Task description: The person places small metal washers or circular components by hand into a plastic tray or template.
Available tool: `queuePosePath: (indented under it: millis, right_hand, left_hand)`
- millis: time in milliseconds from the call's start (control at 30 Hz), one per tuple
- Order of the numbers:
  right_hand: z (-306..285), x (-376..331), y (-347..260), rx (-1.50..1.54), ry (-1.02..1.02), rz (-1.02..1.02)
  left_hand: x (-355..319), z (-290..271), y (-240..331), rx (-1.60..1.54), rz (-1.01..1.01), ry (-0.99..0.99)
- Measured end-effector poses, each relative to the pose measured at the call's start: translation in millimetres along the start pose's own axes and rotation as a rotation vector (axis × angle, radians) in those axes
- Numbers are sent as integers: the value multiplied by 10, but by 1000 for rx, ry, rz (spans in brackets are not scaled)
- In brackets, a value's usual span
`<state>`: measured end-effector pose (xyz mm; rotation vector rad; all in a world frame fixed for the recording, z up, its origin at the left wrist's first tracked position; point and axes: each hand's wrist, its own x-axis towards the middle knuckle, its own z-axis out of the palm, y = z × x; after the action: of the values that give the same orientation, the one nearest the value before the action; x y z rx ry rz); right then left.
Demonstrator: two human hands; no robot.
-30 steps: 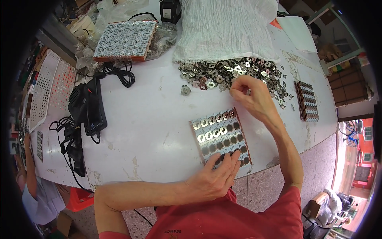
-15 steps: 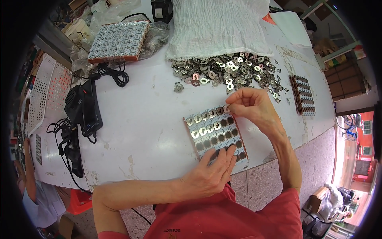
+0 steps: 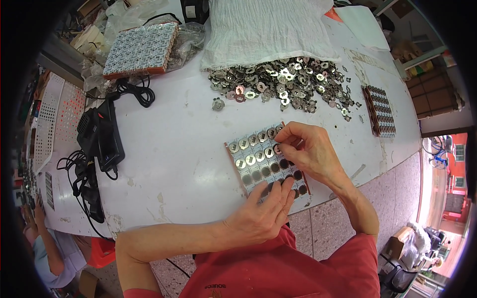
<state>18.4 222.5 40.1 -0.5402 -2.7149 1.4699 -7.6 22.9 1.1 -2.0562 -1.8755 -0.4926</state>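
Note:
A flat panel of pale circuit boards (image 3: pixel 237 166), rust-brown at its edge, lies before me with rows of round spots. Shiny metal discs with diamond-shaped holes (image 3: pixel 250 160) sit on the spots of the two far rows. Dark or grey rounds show in the nearer rows. My right hand (image 3: pixel 313 151) pinches a small metal disc (image 3: pixel 277 148) at the right end of the second row, partly hidden by its fingertips. My left hand (image 3: pixel 263 212) rests on the panel's near part, fingers stretched out and slightly apart, holding nothing.
Beyond the panel spreads a heap of loose metal discs (image 3: pixel 278 82), under a white woven sack (image 3: pixel 268 35). Stacked boards (image 3: pixel 141 48) stand far left; another stack (image 3: pixel 379 111) is at right. A black power device (image 3: pixel 101 134) with cables lies left. A co-worker's arm (image 3: pixel 43 233) shows far left.
My right hand has moved slightly nearer and left, bringing the disc from the far row's right end to the second row. The left hand stays on the panel. The view has shifted slightly.

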Motion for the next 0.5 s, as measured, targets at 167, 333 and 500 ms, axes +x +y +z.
queuePosePath:
  millis: [167, 333, 500]
  right_hand:
    - [108, -80, -16, -72, 135, -75]
    - [181, -135, 66, -176, 248, -158]
    - [154, -154, 98, -136, 215, -140]
  left_hand:
    - [-4, 14, 7, -2, -5, 5]
    - [-11, 23, 13, 4, -12, 17]
    - [1, 27, 11, 8, -9, 22]
